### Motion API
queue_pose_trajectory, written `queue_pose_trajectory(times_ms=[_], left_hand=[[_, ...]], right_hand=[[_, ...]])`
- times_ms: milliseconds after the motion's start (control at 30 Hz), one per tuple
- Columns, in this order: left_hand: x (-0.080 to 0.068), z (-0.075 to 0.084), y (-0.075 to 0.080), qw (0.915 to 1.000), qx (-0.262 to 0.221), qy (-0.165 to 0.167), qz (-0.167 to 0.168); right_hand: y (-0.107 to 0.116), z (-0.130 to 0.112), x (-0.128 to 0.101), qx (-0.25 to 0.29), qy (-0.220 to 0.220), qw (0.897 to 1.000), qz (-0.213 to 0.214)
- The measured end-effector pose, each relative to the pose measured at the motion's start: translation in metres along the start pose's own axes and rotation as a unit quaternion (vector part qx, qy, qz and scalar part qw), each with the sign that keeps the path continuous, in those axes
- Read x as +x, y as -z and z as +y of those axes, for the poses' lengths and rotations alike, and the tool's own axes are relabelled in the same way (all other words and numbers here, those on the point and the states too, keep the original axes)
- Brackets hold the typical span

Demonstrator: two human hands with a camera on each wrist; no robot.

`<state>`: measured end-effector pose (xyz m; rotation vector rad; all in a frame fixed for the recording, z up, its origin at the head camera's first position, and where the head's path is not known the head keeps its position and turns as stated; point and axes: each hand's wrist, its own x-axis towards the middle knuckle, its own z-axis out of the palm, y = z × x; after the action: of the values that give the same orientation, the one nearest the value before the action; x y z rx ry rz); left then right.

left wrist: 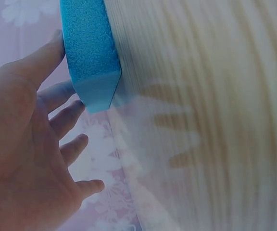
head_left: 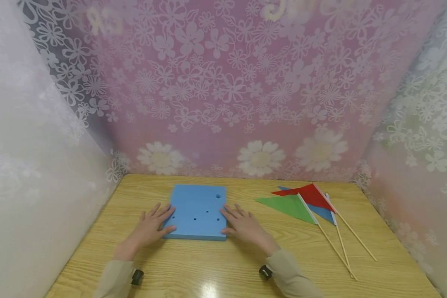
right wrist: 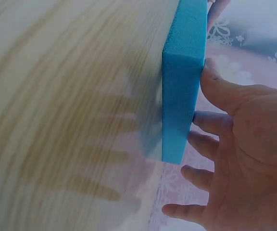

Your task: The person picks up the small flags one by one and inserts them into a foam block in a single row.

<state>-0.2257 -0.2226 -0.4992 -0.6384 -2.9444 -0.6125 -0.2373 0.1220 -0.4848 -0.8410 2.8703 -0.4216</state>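
A blue foam block (head_left: 197,213) with several small holes in its top lies flat on the wooden table (head_left: 216,269). My left hand (head_left: 158,221) rests against the block's left side, fingers straight and spread, thumb at the front left corner. My right hand (head_left: 236,219) lies the same way against the right side. In the left wrist view the thumb of the left hand (left wrist: 28,144) touches the block (left wrist: 88,53). In the right wrist view the thumb of the right hand (right wrist: 239,144) presses the block's (right wrist: 182,96) side. Neither hand curls round it.
Three small pennant flags on thin wooden sticks lie at the right of the table: green (head_left: 287,205), red (head_left: 313,195) and blue (head_left: 322,212), sticks (head_left: 337,244) pointing toward the front right. Floral curtain walls (head_left: 223,103) close in the table on three sides.
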Motion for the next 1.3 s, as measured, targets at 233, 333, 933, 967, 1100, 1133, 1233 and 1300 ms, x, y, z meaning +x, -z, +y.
queue_pose_trajectory(times_ms=[233,333,933,967,1100,1133,1233,1300], left_hand=[[0.004,0.010,-0.004,0.9998,-0.014,-0.002,-0.016],[0.006,0.014,-0.005,0.9996,-0.020,-0.006,-0.021],[0.023,0.043,-0.016,0.9981,-0.035,-0.029,-0.042],[0.024,0.044,-0.017,0.9980,-0.037,-0.030,-0.042],[0.028,0.049,-0.021,0.9974,-0.037,-0.026,-0.056],[0.029,0.050,-0.022,0.9973,-0.037,-0.025,-0.059],[0.031,0.056,-0.024,0.9967,-0.034,-0.028,-0.067],[0.032,0.059,-0.026,0.9964,-0.036,-0.030,-0.070]], right_hand=[[0.000,0.013,-0.010,0.007,-0.001,1.000,0.005],[0.001,0.018,-0.013,0.009,-0.001,1.000,0.005],[0.006,0.051,-0.039,0.007,-0.001,1.000,0.011],[0.006,0.053,-0.041,0.006,0.002,1.000,0.013],[0.007,0.060,-0.046,0.010,0.009,1.000,0.016],[0.008,0.062,-0.047,0.012,0.011,1.000,0.016],[0.011,0.067,-0.052,0.013,0.009,1.000,0.012],[0.012,0.070,-0.055,0.014,0.007,1.000,0.010]])
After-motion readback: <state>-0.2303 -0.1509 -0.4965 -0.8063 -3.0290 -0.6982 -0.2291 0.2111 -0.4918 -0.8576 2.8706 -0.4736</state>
